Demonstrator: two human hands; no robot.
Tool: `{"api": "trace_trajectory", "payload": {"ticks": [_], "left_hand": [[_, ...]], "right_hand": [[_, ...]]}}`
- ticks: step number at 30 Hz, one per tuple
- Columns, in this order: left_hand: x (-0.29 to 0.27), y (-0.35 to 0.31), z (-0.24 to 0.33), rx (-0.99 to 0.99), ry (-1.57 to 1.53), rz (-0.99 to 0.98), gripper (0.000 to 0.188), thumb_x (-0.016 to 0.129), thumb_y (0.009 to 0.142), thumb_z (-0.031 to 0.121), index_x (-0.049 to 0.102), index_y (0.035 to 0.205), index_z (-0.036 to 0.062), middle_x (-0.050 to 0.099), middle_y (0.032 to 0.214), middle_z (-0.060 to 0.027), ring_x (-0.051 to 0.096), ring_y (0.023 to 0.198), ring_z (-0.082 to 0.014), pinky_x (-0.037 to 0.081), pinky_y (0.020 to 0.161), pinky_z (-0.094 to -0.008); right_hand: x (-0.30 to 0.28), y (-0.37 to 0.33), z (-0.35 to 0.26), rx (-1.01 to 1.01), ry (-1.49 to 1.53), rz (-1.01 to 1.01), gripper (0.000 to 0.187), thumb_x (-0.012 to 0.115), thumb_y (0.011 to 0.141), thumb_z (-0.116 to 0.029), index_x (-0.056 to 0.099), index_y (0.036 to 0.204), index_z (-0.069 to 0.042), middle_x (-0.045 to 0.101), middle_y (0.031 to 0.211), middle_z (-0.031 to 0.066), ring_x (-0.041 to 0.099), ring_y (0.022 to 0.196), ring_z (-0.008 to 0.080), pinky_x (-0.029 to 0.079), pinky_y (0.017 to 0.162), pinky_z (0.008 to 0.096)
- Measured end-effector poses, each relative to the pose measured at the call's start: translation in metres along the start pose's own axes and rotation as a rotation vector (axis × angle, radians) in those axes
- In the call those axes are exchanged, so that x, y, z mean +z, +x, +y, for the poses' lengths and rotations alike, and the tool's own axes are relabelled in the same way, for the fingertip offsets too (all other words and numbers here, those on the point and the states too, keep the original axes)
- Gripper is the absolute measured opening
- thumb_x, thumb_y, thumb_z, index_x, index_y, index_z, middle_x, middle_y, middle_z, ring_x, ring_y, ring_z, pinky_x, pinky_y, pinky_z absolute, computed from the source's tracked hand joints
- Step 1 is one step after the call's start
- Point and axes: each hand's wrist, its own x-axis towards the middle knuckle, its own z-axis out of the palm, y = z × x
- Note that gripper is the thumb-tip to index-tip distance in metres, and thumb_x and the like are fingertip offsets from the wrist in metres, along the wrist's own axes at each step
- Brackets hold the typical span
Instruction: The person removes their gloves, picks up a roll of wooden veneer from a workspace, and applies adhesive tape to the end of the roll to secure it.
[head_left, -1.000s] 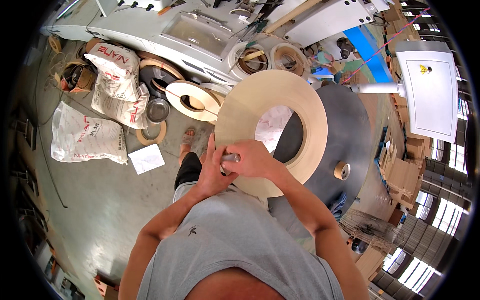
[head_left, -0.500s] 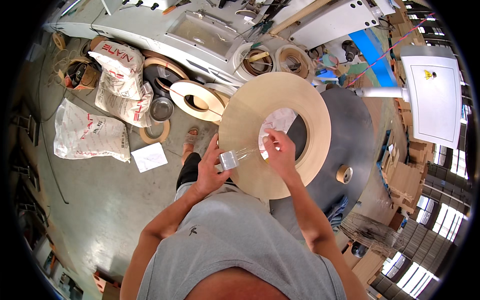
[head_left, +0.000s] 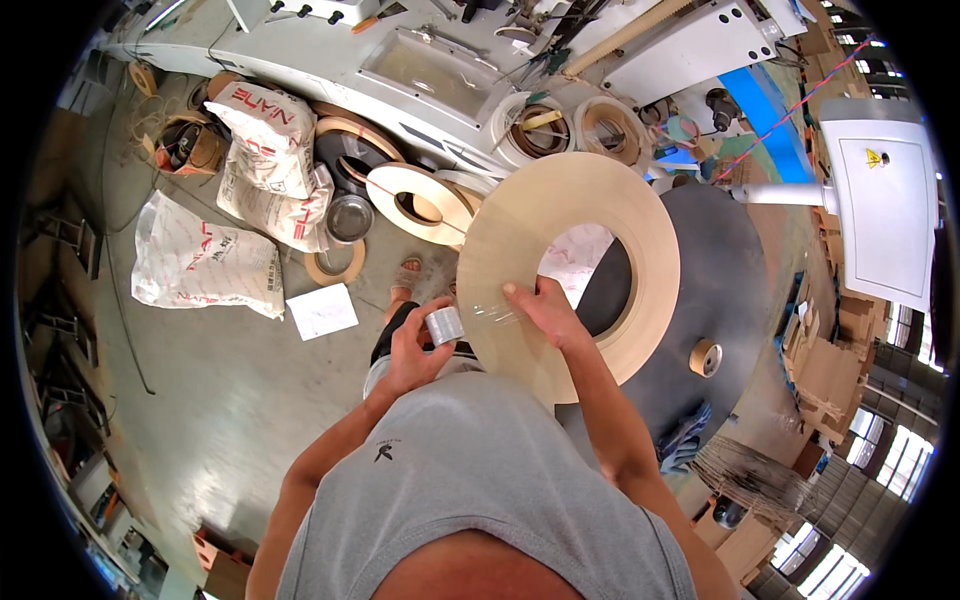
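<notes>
A large flat roll of beige banding (head_left: pixel 640 345) fills the middle, with a wide round hole at its centre. My left hand (head_left: pixel 408 350) is closed around a small roll of clear packing tape (head_left: pixel 445 325), just off the banding roll's left edge. A shiny clear strip of tape (head_left: pixel 493 315) lies across the face of the banding roll, near the tape roll. My right hand (head_left: pixel 553 312) grips the banding roll at its inner rim. Its thumb presses on the face by the strip, while the other fingers are partly hidden in the hole.
A dark round table (head_left: pixel 715 270) lies under the banding roll, bearing a small tape roll (head_left: pixel 706 358) and a blue glove (head_left: pixel 684 435). White sacks (head_left: pixel 205 255) and more banding rolls (head_left: pixel 420 203) stand on the floor at left. A grey machine (head_left: pixel 330 65) runs behind.
My right hand has moved from over the hole onto the face, bringing the tape strip down against the banding roll. The tape roll has turned in my left hand. The whole view has shifted slightly.
</notes>
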Motion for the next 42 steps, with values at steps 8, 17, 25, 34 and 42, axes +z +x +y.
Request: {"api": "trace_trajectory", "payload": {"ticks": [8,17,25,34,42], "left_hand": [[-0.008,-0.001,-0.045,-0.189,-0.073,0.012,0.043,0.070,0.085,0.004,0.055,0.125,-0.0010,0.065,0.107,-0.0081,0.065,0.096,-0.0151,0.058,0.080,-0.0308],[0.004,0.021,-0.068,-0.418,-0.502,-0.115,0.045,0.067,0.086,0.002,0.051,0.128,-0.0003,0.065,0.104,-0.0093,0.069,0.076,-0.0170,0.058,0.066,-0.0299],[0.019,0.018,-0.093,-0.221,-0.095,0.030,0.046,0.069,0.085,0.002,0.052,0.128,0.0026,0.065,0.100,-0.0069,0.065,0.079,-0.0130,0.055,0.066,-0.0283],[0.039,0.033,-0.087,-0.079,0.119,0.053,0.045,0.079,0.082,0.012,0.059,0.121,0.0044,0.063,0.108,-0.0095,0.064,0.080,-0.0151,0.054,0.066,-0.0297],[0.046,0.043,-0.066,0.085,0.196,0.050,0.045,0.080,0.083,0.014,0.059,0.122,0.0061,0.060,0.110,-0.0097,0.064,0.079,-0.0192,0.055,0.064,-0.0288]], "right_hand": [[0.001,-0.003,-0.007,-0.039,-0.005,0.036,0.053,0.072,0.093,-0.033,0.061,0.126,0.008,0.070,0.113,0.0131,0.065,0.101,0.0177,0.053,0.087,0.0339],[0.000,0.002,-0.013,-0.016,0.075,0.021,0.049,0.064,0.099,-0.036,0.064,0.122,0.007,0.070,0.110,0.0106,0.063,0.097,0.0158,0.052,0.086,0.0325],[-0.012,0.012,-0.003,-0.028,-0.039,-0.013,0.056,0.056,0.101,-0.045,0.063,0.121,0.008,0.069,0.107,0.0097,0.061,0.094,0.0153,0.050,0.086,0.0332],[-0.016,0.011,-0.017,-0.042,-0.108,-0.097,0.058,0.055,0.102,-0.047,0.061,0.127,0.006,0.069,0.110,0.0081,0.061,0.097,0.0135,0.051,0.087,0.0315],[-0.033,0.013,-0.008,0.160,0.126,-0.197,0.053,0.057,0.103,-0.042,0.059,0.131,0.002,0.069,0.112,0.0034,0.063,0.092,0.0096,0.052,0.081,0.0276]]}}
